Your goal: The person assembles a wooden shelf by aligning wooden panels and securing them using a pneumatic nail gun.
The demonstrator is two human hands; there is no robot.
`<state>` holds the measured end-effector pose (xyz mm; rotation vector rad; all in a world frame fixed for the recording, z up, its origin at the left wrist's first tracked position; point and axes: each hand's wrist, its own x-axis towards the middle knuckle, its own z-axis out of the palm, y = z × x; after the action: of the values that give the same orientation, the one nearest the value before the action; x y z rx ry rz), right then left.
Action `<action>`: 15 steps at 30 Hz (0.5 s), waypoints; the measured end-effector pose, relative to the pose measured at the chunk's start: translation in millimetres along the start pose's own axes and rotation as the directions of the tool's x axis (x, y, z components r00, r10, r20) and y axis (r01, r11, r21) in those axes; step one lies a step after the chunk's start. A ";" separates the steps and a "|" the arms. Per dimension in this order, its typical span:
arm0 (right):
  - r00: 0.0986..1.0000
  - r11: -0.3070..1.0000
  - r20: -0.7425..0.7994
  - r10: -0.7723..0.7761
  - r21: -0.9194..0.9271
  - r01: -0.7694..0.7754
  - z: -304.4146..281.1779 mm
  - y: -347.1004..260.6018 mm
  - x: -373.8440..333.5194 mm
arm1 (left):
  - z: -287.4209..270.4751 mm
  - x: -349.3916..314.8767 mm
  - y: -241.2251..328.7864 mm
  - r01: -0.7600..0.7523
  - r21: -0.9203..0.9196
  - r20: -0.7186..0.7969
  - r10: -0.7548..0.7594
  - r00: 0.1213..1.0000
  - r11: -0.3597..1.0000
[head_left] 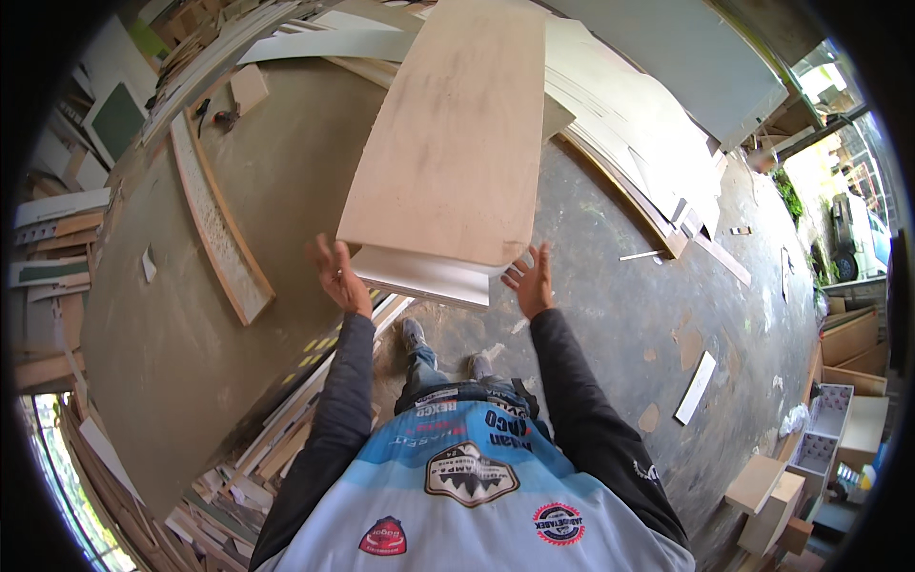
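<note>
A long tan plywood panel (453, 133) with white-edged boards stacked under it stretches away from me at chest height. My left hand (340, 276) is at its near left corner, fingers spread, just off the edge. At the near right corner is my right hand (530, 279), also with fingers apart, next to the white underside (424, 275). Neither hand grips the panel. Below it I see my two grey shoes (412, 334) on the concrete floor.
A perforated white strip (221, 234) leans on a big brown sheet at left. White boards (629, 124) are piled at right. Offcuts (696, 386) litter the floor. Wooden boxes (772, 491) and shelves stand at lower right. Stacked strips (276, 448) lie at lower left.
</note>
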<state>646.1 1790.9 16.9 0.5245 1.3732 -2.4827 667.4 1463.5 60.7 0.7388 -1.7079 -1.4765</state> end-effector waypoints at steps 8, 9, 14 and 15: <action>0.938 0.939 0.225 0.264 0.164 -0.303 110.5 56.8 -16.3 | 12.4 -14.7 -20.9 0.546 -0.549 0.104 -0.597 0.795 0.632; 0.939 0.949 0.205 0.277 0.097 -0.301 116.4 51.5 -16.5 | 11.1 -17.4 -14.6 0.573 -0.541 0.157 -0.595 0.788 0.616; 0.906 0.961 0.324 0.272 -0.047 -0.272 121.6 47.8 -24.5 | -17.3 -25.5 -20.2 0.605 -0.534 0.304 -0.534 0.789 0.591; 0.864 0.935 0.357 0.356 -0.126 -0.333 114.9 49.0 -25.1 | -23.4 -30.6 -23.3 0.598 -0.551 0.314 -0.520 0.795 0.582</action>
<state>666.3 1668.6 46.6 0.2347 1.0892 -2.1047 702.7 1471.6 34.0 0.8585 -0.9254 -2.4163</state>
